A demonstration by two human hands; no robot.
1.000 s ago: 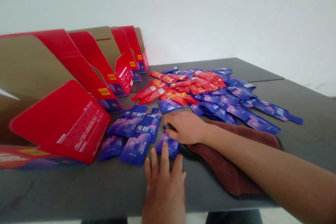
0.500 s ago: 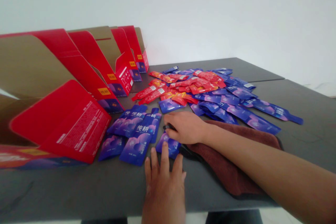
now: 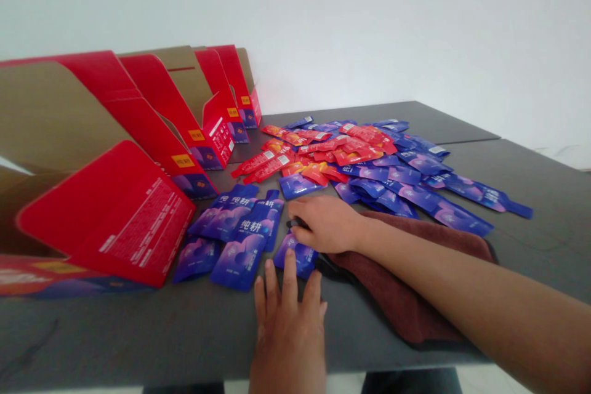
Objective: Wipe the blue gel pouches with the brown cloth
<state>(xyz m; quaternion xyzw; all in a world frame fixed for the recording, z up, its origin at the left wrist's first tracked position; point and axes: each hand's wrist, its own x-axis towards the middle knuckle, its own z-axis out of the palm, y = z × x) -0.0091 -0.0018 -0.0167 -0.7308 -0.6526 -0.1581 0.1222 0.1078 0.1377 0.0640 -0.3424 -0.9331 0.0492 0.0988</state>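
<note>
Head view: the left hand (image 3: 289,320) lies open on the dark table (image 3: 115,326), fingers spread, its fingertips (image 3: 289,261) at the lower edge of a blue sachet (image 3: 298,257), wrist cut off by the bottom of the frame. The right hand (image 3: 325,225) curves just above that sachet, its fingers hiding most of a small dark object (image 3: 292,223), so any grip cannot be made out, and its forearm crosses a brown towel (image 3: 406,277). More blue sachets (image 3: 235,240) lie to the left, a red-and-blue heap (image 3: 364,160) lies beyond, and red cartons (image 3: 106,215) run out of frame at left.
</note>
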